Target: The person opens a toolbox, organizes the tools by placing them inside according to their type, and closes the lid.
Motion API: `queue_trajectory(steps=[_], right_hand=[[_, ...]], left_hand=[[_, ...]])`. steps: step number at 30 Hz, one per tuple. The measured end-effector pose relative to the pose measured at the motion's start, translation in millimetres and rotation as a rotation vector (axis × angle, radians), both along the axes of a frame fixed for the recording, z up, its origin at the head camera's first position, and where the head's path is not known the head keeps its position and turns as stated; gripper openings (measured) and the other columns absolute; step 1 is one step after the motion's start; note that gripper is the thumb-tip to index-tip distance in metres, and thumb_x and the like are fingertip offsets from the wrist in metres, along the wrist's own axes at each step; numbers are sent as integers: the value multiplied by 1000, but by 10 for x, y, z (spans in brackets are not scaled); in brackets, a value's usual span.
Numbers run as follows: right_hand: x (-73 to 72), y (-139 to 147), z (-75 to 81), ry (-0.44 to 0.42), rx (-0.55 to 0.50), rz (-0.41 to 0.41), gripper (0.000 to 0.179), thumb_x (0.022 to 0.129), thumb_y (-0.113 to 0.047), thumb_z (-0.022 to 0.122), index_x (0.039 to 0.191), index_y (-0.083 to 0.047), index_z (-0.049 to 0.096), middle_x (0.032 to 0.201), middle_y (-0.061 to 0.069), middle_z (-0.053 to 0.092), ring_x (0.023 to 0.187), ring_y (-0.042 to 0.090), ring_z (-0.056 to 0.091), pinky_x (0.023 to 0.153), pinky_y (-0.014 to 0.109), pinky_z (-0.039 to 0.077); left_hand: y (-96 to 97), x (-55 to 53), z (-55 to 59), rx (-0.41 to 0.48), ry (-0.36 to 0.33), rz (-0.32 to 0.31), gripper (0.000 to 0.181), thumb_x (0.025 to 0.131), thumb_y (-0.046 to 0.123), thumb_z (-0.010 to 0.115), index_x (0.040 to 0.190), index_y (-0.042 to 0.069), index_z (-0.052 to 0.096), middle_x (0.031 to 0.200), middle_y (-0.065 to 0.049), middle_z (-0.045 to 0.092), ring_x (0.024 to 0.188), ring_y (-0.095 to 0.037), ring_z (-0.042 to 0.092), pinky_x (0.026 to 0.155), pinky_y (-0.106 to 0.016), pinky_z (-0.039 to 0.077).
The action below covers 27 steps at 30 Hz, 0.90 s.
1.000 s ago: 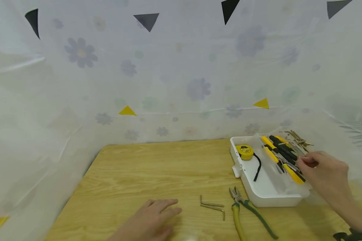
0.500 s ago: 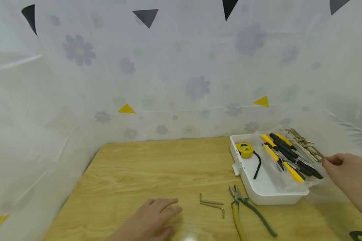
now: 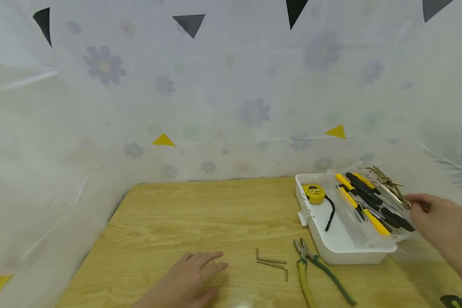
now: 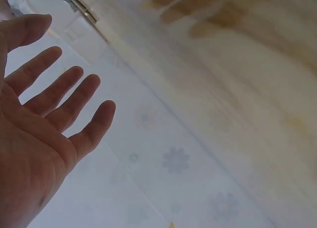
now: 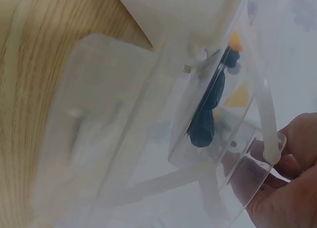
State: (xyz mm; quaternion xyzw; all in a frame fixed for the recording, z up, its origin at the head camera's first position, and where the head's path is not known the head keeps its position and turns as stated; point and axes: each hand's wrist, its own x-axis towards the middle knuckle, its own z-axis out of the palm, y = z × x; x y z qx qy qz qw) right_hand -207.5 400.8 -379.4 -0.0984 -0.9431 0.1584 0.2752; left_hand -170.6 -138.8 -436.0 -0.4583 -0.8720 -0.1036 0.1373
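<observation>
My right hand (image 3: 440,218) is at the right end of a clear plastic tray (image 5: 133,139). Its thumb and fingertips pinch at the near end of a bundle of brass-coloured hex keys (image 3: 389,186) in the tray. In the right wrist view, part of the right hand (image 5: 287,188) shows through the clear wall, and the hex keys cannot be made out. Screwdrivers with black and yellow handles (image 3: 369,199) lie alongside. My left hand (image 3: 188,278) holds nothing, fingers loosely extended above the table, as the left wrist view also shows. Two hex keys (image 3: 271,262) lie right of it.
Pliers with yellow-green handles (image 3: 302,278) lie spread before a white toolbox (image 3: 354,258). A yellow tape measure (image 3: 314,193) with a black strap sits inside the box, with the clear tray over its right part. A plastic sheet (image 3: 215,98) hangs behind the wooden table (image 3: 177,214).
My right hand moved right from over the screwdrivers to the tray's outer end, then slightly back left. The hex keys, fanned toward it half a second ago, now lie closer together. The left hand barely moved.
</observation>
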Motion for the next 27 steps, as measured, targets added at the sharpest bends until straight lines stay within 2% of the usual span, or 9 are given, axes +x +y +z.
queue_trajectory(steps=[2,5,8,10,16,18,23,25,27], right_hand=[[24,-105,-18,126,-17,64,27,86,-5,48,100,5,69,95,29,67,56,-17,33,54,19,28],[16,-337,-54,361,46,248,21,77,-1,58,91,3,72,94,24,69,58,-29,26,41,10,21],[-20,-627,-107,477,112,435,17,70,0,64,84,-1,74,89,17,70,58,-21,40,37,12,21],[-27,-816,-150,485,122,513,14,72,-5,65,83,-3,74,88,13,71,71,-15,51,40,12,27],[29,-1294,-295,369,135,691,15,88,-21,60,86,-11,72,90,2,69,62,6,58,49,11,37],[58,-1440,-337,316,177,725,23,93,-29,56,88,-14,72,91,-2,69,67,8,62,54,13,42],[151,-1732,-421,181,282,845,5,83,-22,72,87,-19,72,91,-5,68,74,9,63,62,25,51],[202,-1826,-432,67,296,897,19,73,-12,79,89,-19,72,96,-1,68,82,14,65,66,31,53],[246,-1918,-429,-153,284,931,22,76,-17,76,98,-21,71,108,3,67,92,19,65,72,37,54]], left_hand=[[-47,-7,26,20,24,26,53,82,31,71,132,25,53,134,1,55,112,-14,59,80,-40,51],[-131,-16,68,37,41,88,56,80,30,73,132,28,52,134,3,55,114,-13,58,80,-41,51],[-213,-24,94,49,87,148,53,79,30,73,129,27,55,132,3,56,113,-12,58,81,-41,51],[-254,-31,103,51,114,172,51,79,31,73,127,26,57,132,4,56,112,-11,58,81,-39,50],[-354,-39,97,51,130,197,51,79,30,73,127,24,58,132,3,56,112,-12,57,82,-39,49],[-390,-37,97,56,130,210,52,78,29,74,127,24,58,132,3,56,112,-12,58,82,-39,50],[-465,-33,104,74,133,228,55,77,29,76,128,25,58,132,4,56,109,-12,59,78,-40,51],[-484,-30,104,75,129,229,54,77,29,76,128,25,58,132,3,56,110,-12,59,78,-40,51],[-500,-24,101,74,128,231,54,77,29,76,128,24,58,132,3,56,110,-12,59,78,-40,51]])
